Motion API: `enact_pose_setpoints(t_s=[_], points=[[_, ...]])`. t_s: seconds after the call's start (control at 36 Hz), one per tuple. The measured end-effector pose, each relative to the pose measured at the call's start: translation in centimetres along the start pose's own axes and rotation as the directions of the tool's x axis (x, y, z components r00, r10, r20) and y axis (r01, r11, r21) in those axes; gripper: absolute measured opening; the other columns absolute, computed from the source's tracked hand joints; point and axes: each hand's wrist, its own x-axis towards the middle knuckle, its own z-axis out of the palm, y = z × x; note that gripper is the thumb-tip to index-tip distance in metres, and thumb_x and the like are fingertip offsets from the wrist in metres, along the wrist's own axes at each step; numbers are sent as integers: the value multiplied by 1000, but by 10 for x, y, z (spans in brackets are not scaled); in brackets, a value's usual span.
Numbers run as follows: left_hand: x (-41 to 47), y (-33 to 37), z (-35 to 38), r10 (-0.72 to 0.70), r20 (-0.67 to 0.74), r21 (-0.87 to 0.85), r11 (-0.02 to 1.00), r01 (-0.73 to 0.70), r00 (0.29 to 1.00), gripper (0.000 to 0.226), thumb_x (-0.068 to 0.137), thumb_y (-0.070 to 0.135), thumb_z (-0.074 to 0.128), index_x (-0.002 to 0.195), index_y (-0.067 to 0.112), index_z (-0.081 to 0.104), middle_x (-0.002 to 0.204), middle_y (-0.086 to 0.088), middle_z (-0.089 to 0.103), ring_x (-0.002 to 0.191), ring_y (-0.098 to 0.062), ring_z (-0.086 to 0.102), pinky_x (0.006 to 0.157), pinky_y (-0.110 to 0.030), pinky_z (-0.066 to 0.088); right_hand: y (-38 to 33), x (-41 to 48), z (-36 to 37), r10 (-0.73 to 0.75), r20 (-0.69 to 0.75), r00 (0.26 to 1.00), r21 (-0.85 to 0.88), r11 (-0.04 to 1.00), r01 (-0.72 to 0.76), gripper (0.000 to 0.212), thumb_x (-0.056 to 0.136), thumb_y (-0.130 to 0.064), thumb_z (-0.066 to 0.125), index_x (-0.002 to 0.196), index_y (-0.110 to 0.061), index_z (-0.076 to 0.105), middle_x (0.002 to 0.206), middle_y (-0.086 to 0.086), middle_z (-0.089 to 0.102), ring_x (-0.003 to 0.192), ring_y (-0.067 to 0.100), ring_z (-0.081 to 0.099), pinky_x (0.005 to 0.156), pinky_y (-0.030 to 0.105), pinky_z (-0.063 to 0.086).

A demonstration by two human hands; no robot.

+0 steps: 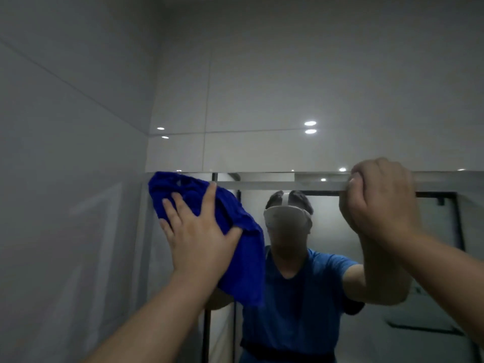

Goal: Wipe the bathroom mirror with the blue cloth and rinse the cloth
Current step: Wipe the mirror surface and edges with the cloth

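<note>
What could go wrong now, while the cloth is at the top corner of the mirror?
1. The left hand only presses the cloth flat against the mirror, without a grip. A large part of the cloth hangs loose below the hand, so it may slip and drop.
2. The right hand curls over the mirror's top edge. Leaning or pulling there could strain the mirror, and its fingers may leave marks.
</note>
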Motion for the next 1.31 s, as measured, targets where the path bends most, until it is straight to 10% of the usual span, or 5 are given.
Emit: enact_pose_setpoints(t_s=[0.44, 0.89, 1.08, 1.31], points=[[16, 126, 37, 585, -84, 71, 811, -581, 806, 78, 80, 77, 59, 147, 38, 47, 144, -10, 49, 138, -31, 41, 127, -52, 17, 16, 5, 4, -49, -19, 999, 70, 996, 50, 30, 95, -28, 38, 98, -9, 62, 88, 7, 55, 83, 28, 46, 83, 47, 38], [125, -79, -45, 201, -115, 128, 974, -186, 973, 66, 81, 69, 55, 135, 31, 52, 107, -6, 62, 98, -31, 61, 94, -47, 52, 12, 8, 17, -5, 1, 1000, -35, 999, 5, 19, 97, -31, 38, 94, -20, 52, 84, -1, 46, 79, 23, 43, 81, 49, 41], [119, -53, -21, 107, -238, 66, 993, -94, 965, 53, 86, 66, 47, 127, 34, 54, 102, -2, 60, 96, -27, 59, 98, -51, 48, 10, 6, 14, -22, -54, 998, 27, 999, 23, 20, 95, -24, 42, 92, -11, 57, 83, 7, 50, 80, 30, 44, 81, 48, 38], [58, 86, 23, 325, -225, 139, 944, -300, 919, 62, 86, 74, 47, 138, 39, 48, 115, -6, 55, 106, -29, 51, 101, -47, 39, 11, 5, 10, -33, -85, 996, 102, 994, 42, 20, 95, -22, 46, 91, -9, 61, 83, 9, 53, 79, 32, 46, 79, 46, 37]])
